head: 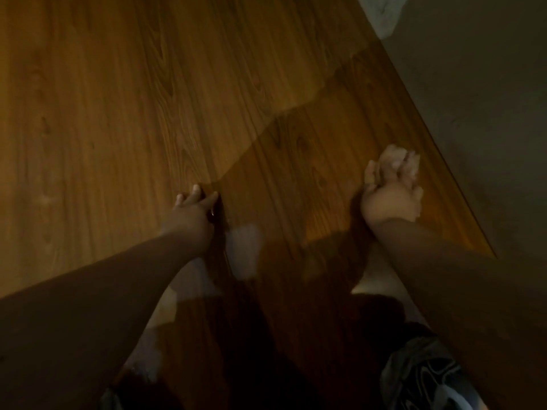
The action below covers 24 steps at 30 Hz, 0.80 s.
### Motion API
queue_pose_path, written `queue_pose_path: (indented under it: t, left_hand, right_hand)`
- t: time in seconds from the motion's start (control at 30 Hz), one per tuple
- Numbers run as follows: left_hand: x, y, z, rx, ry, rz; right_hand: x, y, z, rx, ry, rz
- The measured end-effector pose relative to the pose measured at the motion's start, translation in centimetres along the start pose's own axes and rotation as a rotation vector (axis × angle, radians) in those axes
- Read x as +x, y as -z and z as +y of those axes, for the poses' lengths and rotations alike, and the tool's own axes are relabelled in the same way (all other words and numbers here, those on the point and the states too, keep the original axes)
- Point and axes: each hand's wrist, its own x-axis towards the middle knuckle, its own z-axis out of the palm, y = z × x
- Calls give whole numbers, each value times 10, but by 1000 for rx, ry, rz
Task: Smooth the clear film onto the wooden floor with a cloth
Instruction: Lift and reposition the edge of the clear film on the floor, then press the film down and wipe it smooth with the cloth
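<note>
The wooden floor (148,113) fills most of the dim head view. My left hand (194,207) rests on it at centre, with straight fingers touching the wood. My right hand (390,202) is to the right, near the wood's diagonal edge, and grips a bunched pale cloth (399,164) that sticks out past its fingers. A darker band (296,161) crosses the wood between my hands; I cannot tell whether it is the clear film or shadow. Pale translucent patches (245,250) lie just below my left hand.
Right of the wood's diagonal edge lies a dull grey floor (473,99). A white crumpled thing (381,13) sits at the top right corner. My knees and patterned dark clothing (423,377) fill the bottom of the view.
</note>
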Motion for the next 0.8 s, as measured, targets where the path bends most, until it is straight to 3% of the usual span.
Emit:
queue_pose_path:
  t: [0.1, 0.17, 0.2, 0.27, 0.33, 0.43, 0.5, 0.57, 0.67, 0.8]
  left_hand:
    - [-25, -14, 22, -24, -55, -42]
    - [-39, -13, 40, -128, -115, -82]
    - [-47, -9, 47, -238, -113, -63]
    - [-59, 4, 62, -638, 52, -28]
    - [-66, 17, 75, -1044, 241, -44]
    - [-85, 29, 94, -1419, 436, -99]
    - [-102, 35, 106, -1616, 443, -207]
    - [-115, 41, 115, -1660, 401, -250]
    - [-137, 55, 135, -1533, 281, -252]
    - [-157, 76, 168, -1345, 153, -249]
  right_hand:
    - [-31, -3, -30, 0, 313, -120]
    - [-58, -11, -50, 166, 465, -310]
    - [-76, -10, -60, 348, 414, -413]
    - [-103, -5, -76, 712, 99, -575]
    - [-121, 4, -82, 885, -107, -723]
    - [-141, 25, -70, 1005, -162, -807]
    - [-146, 40, -54, 1023, -170, -819]
    - [-144, 58, -40, 1008, -148, -788]
    - [-143, 86, -20, 938, -127, -682]
    - [-144, 119, -2, 857, -175, -715]
